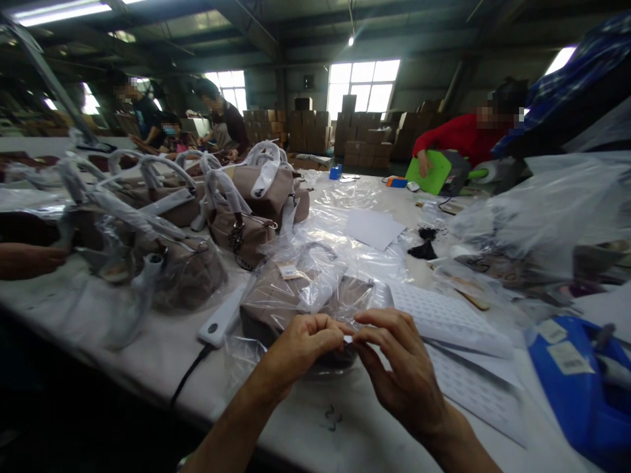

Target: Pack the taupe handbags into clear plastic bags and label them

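Observation:
In front of me a taupe handbag (261,299) lies inside a clear plastic bag (367,297), with a paper tag (290,270) showing on top. Just over its near edge, my left hand (300,345) pinches a small white piece (348,339), perhaps a sticker. My right hand (401,368) meets it from the other side, thumb and forefinger closed at the same piece while its other fingers are bent loosely. Printed sheets of labels (451,322) lie beside my right hand. Left of the wrapped handbag is a white bar-shaped device (224,322) with a black cable.
Several taupe handbags (241,230) with wrapped handles crowd the left side, where another person's hand (32,261) reaches in. A blue tape dispenser (566,387) stands at right. Plastic sheeting (537,210) heaps behind it. A person in red (448,135) handles a green board (428,172).

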Motion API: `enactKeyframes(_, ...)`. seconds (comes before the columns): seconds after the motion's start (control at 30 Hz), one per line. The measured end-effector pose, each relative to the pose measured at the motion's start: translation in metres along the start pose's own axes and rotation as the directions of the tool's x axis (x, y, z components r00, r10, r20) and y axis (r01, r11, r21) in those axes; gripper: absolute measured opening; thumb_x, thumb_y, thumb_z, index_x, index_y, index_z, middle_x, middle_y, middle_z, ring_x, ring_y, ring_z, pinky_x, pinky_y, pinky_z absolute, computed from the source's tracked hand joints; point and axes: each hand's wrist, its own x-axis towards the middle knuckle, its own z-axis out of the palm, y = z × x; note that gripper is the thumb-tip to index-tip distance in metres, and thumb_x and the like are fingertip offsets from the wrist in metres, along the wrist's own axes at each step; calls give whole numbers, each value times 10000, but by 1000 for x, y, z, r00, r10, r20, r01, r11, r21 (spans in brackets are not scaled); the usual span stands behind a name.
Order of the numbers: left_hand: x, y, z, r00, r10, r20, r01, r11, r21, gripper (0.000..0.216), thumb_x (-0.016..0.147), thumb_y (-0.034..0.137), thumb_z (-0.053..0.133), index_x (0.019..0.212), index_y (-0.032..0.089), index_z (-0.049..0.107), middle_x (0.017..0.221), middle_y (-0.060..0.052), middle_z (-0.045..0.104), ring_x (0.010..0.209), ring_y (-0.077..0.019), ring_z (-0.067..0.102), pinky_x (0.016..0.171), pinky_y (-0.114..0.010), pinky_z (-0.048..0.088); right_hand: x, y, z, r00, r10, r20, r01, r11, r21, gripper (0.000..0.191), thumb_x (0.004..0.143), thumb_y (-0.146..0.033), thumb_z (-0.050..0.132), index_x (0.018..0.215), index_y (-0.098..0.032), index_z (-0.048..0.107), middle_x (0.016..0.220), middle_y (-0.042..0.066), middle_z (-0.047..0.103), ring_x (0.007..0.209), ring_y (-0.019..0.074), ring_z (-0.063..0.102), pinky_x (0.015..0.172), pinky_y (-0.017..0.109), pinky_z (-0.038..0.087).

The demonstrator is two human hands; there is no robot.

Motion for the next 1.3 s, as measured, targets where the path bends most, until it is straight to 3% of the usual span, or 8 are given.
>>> enactKeyframes(0.13,-8,-8,3,985,167,-42,-146,938,315,181,917,335,555,895,179,643,1118,-73,705,1023,-214,628,922,-342,463,0,13,-21,954,299,37,-300,953,29,56,948,-207,572,913,-234,607,1122,66,608,1068,220,570,906,377,442)
enactKeyframes(0.2,-14,-20,8,934,356,12,-305,782,544,123,917,244,558,985,210,654,1190,-53,683,1134,-222,604,1078,-416,391,2,21,-33,885,446,135,-459,885,78,114,944,-280,577,847,-231,610,1108,55,612,1026,212,586,857,356,460)
enactKeyframes(0.3,-18,-42,18,785,601,147,-466,418,780,260,890,134,561,1115,237,642,1279,-38,653,1254,-227,552,1205,-507,214,7,29,-45,763,532,368,-611,779,140,179,920,-314,583,772,-219,616,1026,32,632,938,190,600,754,313,461)
enactKeyframes(0.37,-18,-54,22,711,671,208,-480,248,842,322,899,104,533,1184,225,623,1309,-53,640,1281,-219,538,1209,-491,219,11,31,-45,705,525,477,-658,736,163,183,899,-300,596,740,-210,614,953,19,640,886,176,597,725,298,448)
enactKeyframes(0.47,-15,-63,23,674,692,257,-466,128,876,362,922,103,508,1253,210,605,1315,-74,634,1299,-209,524,1202,-458,241,16,34,-41,664,509,547,-684,709,171,154,862,-259,623,720,-201,614,872,-2,638,817,155,579,715,287,432)
enactKeyframes(0.8,-11,-72,24,667,690,282,-443,63,894,294,942,136,530,1188,232,657,1304,-96,620,1327,-231,495,1208,-501,242,21,48,-31,583,491,647,-714,689,121,138,769,-128,624,643,-185,618,796,-19,618,731,130,571,683,254,425)
enactKeyframes(1.0,-10,-69,26,668,691,277,-439,65,896,307,926,116,536,1184,231,654,1298,-87,621,1318,-231,502,1216,-513,237,19,50,-27,573,490,657,-714,691,107,126,751,-132,617,642,-190,636,779,-17,635,736,145,603,696,261,446)
enactKeyframes(1.3,-10,-67,24,661,690,295,-449,49,892,305,922,106,535,1183,211,652,1291,-98,623,1331,-227,488,1215,-502,239,17,48,-21,572,521,634,-703,710,51,110,733,-161,622,635,-193,659,697,1,663,686,165,602,594,244,427)
